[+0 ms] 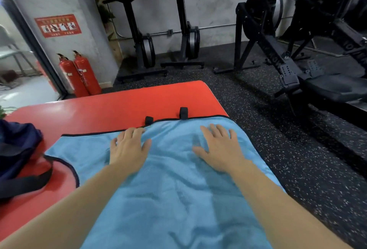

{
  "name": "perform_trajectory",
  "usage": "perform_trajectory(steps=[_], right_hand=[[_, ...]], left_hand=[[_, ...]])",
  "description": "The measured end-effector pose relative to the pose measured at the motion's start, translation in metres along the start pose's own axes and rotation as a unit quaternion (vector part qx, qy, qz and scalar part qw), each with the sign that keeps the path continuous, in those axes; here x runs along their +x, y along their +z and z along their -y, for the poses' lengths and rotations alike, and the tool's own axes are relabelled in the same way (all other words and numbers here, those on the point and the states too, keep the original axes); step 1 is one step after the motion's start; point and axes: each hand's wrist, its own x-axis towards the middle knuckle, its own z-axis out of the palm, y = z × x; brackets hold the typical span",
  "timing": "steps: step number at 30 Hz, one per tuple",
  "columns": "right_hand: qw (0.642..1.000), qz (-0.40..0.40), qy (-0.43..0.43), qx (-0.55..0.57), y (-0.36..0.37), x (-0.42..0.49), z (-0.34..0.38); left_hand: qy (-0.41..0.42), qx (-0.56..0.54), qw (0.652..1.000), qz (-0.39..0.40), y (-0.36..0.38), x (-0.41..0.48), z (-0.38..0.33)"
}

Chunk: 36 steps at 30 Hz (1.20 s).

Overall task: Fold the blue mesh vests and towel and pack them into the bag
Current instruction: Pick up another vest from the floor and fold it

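A: Anything cut off or hard to make out?

B: Dark blue bag [14, 149] at the left edge, only partly in frame, black strap [25, 185] trailing onto the red surface [119, 103]. Near end of the blue mesh vest [178, 199] lost below the bottom edge. Print on the red wall sign [57, 26] too blurred to read.

A: And the hands?

B: Left hand [128, 147] and right hand [220, 147] both palm-down on the vest near its far hem, set apart. Fingers straight, slightly spread, pressing flat and gripping nothing.

A: Where exactly is the vest?

B: Spread flat over the right part of the red surface, right side reaching past its edge. Black trim along the hem, two black tabs [183, 112] poking out beyond it.

A: The room?

B: Gym floor [278, 139] of black rubber with white flecks. Two red fire extinguishers [79, 75] against a grey wall at left. Two upright rowing machines [139, 30] at the back wall, and more black equipment [288, 53] at right, partly cut off.
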Motion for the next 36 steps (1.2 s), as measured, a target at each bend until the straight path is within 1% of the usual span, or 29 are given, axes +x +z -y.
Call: perform_trajectory(steps=[1,3,6,8,12,14,17,19,22,24,27,31,33,36], right_hand=[[0.999,0.039,0.003,-0.002,0.001,-0.001,0.002],[0.996,0.085,0.013,-0.009,0.004,-0.002,0.002],[0.994,0.104,0.023,-0.028,0.007,-0.004,0.001],[0.994,0.099,0.019,-0.043,0.009,-0.002,0.003],[0.993,0.106,0.023,-0.055,0.010,0.003,0.009],[0.993,0.103,0.028,-0.054,0.007,0.005,0.011],[0.997,0.050,0.033,-0.043,-0.001,0.013,0.018],[0.998,0.039,0.031,-0.042,-0.001,0.023,0.021],[0.995,0.078,0.055,-0.030,0.007,0.038,0.018],[0.993,0.083,0.075,-0.033,0.011,0.046,0.013],[0.992,0.092,0.080,-0.041,0.012,0.051,0.013],[0.993,0.086,0.073,-0.013,0.005,0.029,0.024],[0.996,0.073,0.055,-0.025,0.003,0.005,0.033],[0.996,0.073,0.041,-0.034,-0.001,-0.035,0.050]], left_hand=[[-0.019,-0.007,0.999,0.024,-0.001,-0.006,0.011],[-0.034,0.010,0.995,0.093,-0.004,-0.012,0.031],[-0.042,0.069,0.981,0.174,-0.010,-0.010,0.045],[-0.063,0.070,0.977,0.189,-0.014,-0.003,0.051],[-0.047,0.100,0.975,0.191,-0.011,0.001,0.063],[-0.038,0.109,0.977,0.179,-0.009,0.000,0.065],[-0.029,0.089,0.986,0.139,-0.012,0.001,0.064],[-0.018,0.075,0.990,0.117,-0.012,-0.002,0.064],[-0.023,0.081,0.985,0.150,-0.006,-0.009,0.067],[-0.019,0.101,0.981,0.166,-0.002,-0.008,0.069],[-0.017,0.110,0.978,0.177,-0.001,-0.005,0.068],[-0.019,0.119,0.982,0.144,-0.008,-0.013,0.064],[-0.009,0.103,0.987,0.126,-0.013,-0.025,0.055],[0.010,0.068,0.989,0.129,-0.022,-0.056,0.033]])
